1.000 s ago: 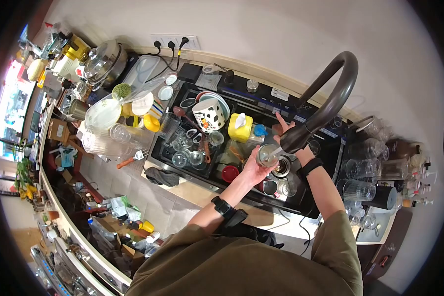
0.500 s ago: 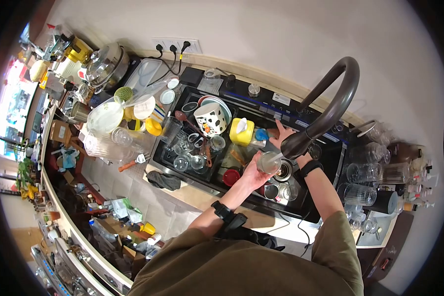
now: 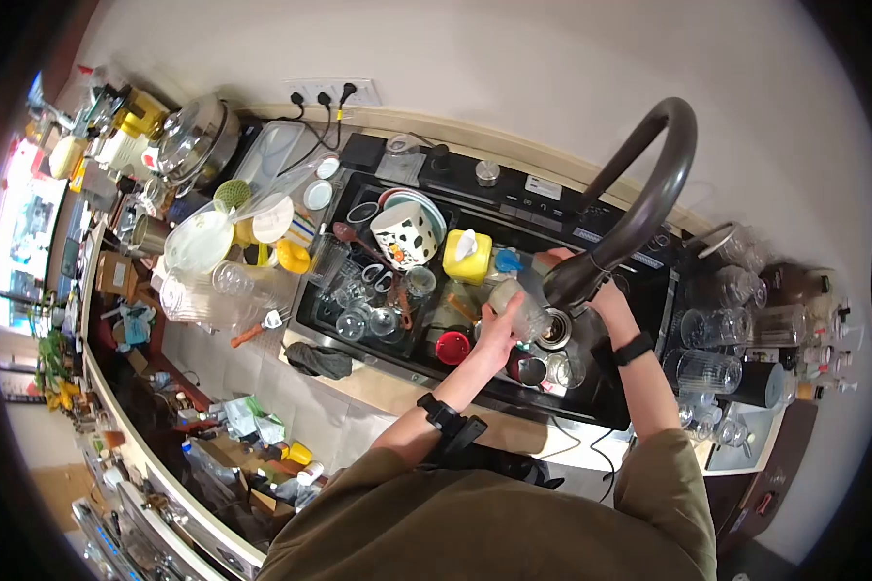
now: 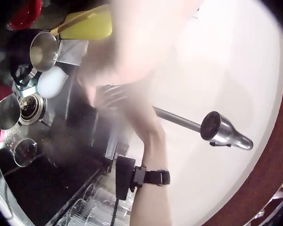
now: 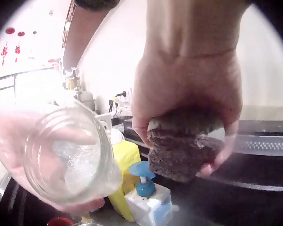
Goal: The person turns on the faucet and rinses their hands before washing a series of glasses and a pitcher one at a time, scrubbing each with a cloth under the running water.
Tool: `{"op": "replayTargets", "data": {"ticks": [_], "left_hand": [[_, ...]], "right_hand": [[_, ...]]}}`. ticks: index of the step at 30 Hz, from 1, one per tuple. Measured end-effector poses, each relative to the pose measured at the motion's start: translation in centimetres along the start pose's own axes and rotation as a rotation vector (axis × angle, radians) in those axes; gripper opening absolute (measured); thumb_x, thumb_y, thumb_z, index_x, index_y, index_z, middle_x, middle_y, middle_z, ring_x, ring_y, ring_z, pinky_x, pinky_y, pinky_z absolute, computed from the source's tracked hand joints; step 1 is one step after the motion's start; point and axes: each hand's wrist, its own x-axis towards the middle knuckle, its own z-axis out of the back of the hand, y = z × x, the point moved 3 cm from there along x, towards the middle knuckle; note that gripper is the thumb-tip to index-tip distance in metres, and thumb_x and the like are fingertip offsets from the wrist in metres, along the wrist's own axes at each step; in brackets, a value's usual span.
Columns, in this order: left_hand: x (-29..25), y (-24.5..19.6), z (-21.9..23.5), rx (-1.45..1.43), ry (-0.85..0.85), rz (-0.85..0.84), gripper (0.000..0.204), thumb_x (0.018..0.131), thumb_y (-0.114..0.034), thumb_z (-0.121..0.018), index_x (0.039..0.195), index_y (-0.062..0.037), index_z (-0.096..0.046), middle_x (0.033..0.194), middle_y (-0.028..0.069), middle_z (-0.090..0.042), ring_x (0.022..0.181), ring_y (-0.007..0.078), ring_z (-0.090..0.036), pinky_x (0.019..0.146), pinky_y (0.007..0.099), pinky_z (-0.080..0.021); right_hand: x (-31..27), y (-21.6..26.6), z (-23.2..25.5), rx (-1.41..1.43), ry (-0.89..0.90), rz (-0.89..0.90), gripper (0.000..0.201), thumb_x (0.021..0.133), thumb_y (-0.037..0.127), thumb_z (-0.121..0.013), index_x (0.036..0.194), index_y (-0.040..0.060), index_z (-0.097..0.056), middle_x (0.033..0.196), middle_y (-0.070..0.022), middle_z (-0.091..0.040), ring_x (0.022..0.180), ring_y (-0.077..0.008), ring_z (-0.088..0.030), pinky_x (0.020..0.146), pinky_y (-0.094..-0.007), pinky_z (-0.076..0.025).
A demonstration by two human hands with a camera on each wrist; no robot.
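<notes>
My left hand (image 3: 496, 339) grips a wet clear glass jar (image 3: 519, 310) by its side, tilted beside the black faucet (image 3: 591, 266). In the right wrist view, the jar (image 5: 68, 157) has its round mouth towards the camera and whitish suds or water inside. My right hand (image 5: 186, 89) has its fingers round a dark grey, rough-textured block (image 5: 184, 150), to the right of the jar and apart from it. In the head view the faucet partly hides the right hand (image 3: 606, 295). Both hands are blurred in the left wrist view.
A yellow container (image 3: 467, 259) and a blue-topped pump bottle (image 5: 151, 202) stand behind the jar. Glassware, a cow-spotted pot (image 3: 403, 235) and a red bowl (image 3: 452, 347) fill the sink's left and middle. More glasses (image 3: 704, 371) stand at right.
The left hand has tipped the jar over from its more upright pose, and the stream into it no longer shows. The right hand's pointing finger has left the panel behind the faucet.
</notes>
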Motion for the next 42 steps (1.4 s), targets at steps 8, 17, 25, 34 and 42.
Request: {"op": "replayTargets", "data": {"ticks": [8, 17, 25, 34, 42], "left_hand": [[1.9, 1.3, -1.1, 0.614, -0.048, -0.704, 0.067, 0.076, -0.015, -0.071, 0.129, -0.0010, -0.033, 0.122, 0.0162, -0.051, 0.112, 0.0263, -0.051, 0.096, 0.0361, -0.039], [0.7, 3.1, -4.3, 0.315, 0.092, -0.491, 0.054, 0.081, -0.023, -0.070, 0.121, -0.0022, -0.039, 0.115, 0.0104, -0.053, 0.099, 0.0180, -0.055, 0.087, 0.0289, -0.043], [1.1, 5.0, -4.1, -0.149, 0.074, 0.156, 0.039, 0.083, -0.038, -0.062, 0.106, -0.0087, -0.050, 0.091, 0.0056, -0.058, 0.081, 0.0214, -0.060, 0.072, 0.0361, -0.051], [-0.3, 5.1, -4.5, 0.053, 0.045, 0.123, 0.018, 0.081, -0.022, -0.064, 0.087, -0.0078, -0.055, 0.073, 0.0037, -0.058, 0.061, 0.0158, -0.057, 0.053, 0.0293, -0.047], [-1.0, 4.3, -4.8, 0.005, 0.100, 0.265, 0.028, 0.081, -0.029, -0.066, 0.101, -0.0111, -0.057, 0.095, 0.0081, -0.057, 0.085, 0.0188, -0.058, 0.073, 0.0357, -0.050]], "right_hand": [[-13.7, 6.5, 2.8, -0.119, -0.409, -0.368, 0.039, 0.069, 0.011, -0.064, 0.107, 0.0034, -0.059, 0.099, -0.0200, -0.057, 0.090, -0.0373, -0.058, 0.078, -0.0424, -0.049], [-17.7, 7.6, -1.7, 0.244, -0.554, -0.525, 0.029, 0.077, 0.007, -0.059, 0.104, -0.0028, -0.063, 0.107, -0.0204, -0.060, 0.094, -0.0326, -0.062, 0.080, -0.0354, -0.049], [-17.2, 11.6, -2.5, -0.334, -0.510, -0.099, 0.038, 0.068, 0.003, -0.064, 0.105, 0.0015, -0.060, 0.109, -0.0158, -0.053, 0.099, -0.0329, -0.052, 0.083, -0.0419, -0.044], [-15.9, 11.9, -2.8, -0.378, -0.309, -0.146, 0.049, 0.065, 0.004, -0.065, 0.114, 0.0041, -0.056, 0.118, -0.0168, -0.048, 0.110, -0.0355, -0.046, 0.091, -0.0442, -0.039], [-19.4, 10.6, -2.6, -0.429, -0.237, 0.207, 0.047, 0.073, 0.004, -0.065, 0.118, 0.0018, -0.053, 0.123, -0.0176, -0.050, 0.115, -0.0350, -0.047, 0.091, -0.0443, -0.041]]}}
